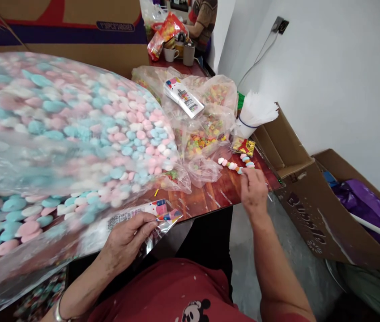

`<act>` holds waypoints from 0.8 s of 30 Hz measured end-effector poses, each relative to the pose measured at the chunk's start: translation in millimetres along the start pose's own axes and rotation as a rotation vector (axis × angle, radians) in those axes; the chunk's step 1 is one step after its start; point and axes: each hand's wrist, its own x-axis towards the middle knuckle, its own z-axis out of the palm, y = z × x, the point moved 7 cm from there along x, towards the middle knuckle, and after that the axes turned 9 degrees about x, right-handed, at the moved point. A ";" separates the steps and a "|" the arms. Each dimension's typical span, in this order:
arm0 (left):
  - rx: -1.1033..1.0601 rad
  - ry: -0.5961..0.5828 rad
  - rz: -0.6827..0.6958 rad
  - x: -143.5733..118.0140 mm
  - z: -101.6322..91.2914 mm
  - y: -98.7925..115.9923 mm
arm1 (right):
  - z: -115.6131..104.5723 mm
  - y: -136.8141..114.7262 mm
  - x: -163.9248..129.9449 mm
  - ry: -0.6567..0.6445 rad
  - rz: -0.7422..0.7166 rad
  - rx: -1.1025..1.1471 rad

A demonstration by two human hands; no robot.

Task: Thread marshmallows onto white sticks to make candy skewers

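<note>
My left hand (131, 237), near the table's front edge, pinches a clear plastic bag (169, 216) with a colourful printed top. Beside it lie more printed bags (119, 219), partly under a big clear sack. My right hand (255, 190) is closed at the table's right edge, its fingertips on a strand of candies (232, 166) in pink, white, blue and orange. The strand bends round, with a second stretch just above my fingers. What the candies are threaded on is hidden. Pink, blue and white sweets (136, 134) fill the big sack on the left.
Bags of small coloured candy rings (203, 138) lie mid-table, with a bundle of printed bags (183, 97) on top. White sticks or straws (257, 112) stand in a container near a gold packet (243, 146). Cardboard boxes (310, 214) flank the right side. A person (203, 22) is at the back.
</note>
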 end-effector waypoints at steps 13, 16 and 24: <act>-0.169 -0.035 -0.094 -1.6 -2.6 -13.3 | -6.6 60.6 3.7 -0.150 -0.092 -0.440; -0.177 0.007 -0.133 -1.8 -12.6 -19.2 | -31.7 50.6 4.5 -0.016 -0.174 -0.415; -0.208 -0.003 -0.151 1.8 -18.2 -25.1 | -37.1 -52.8 -1.6 -0.059 -0.442 0.079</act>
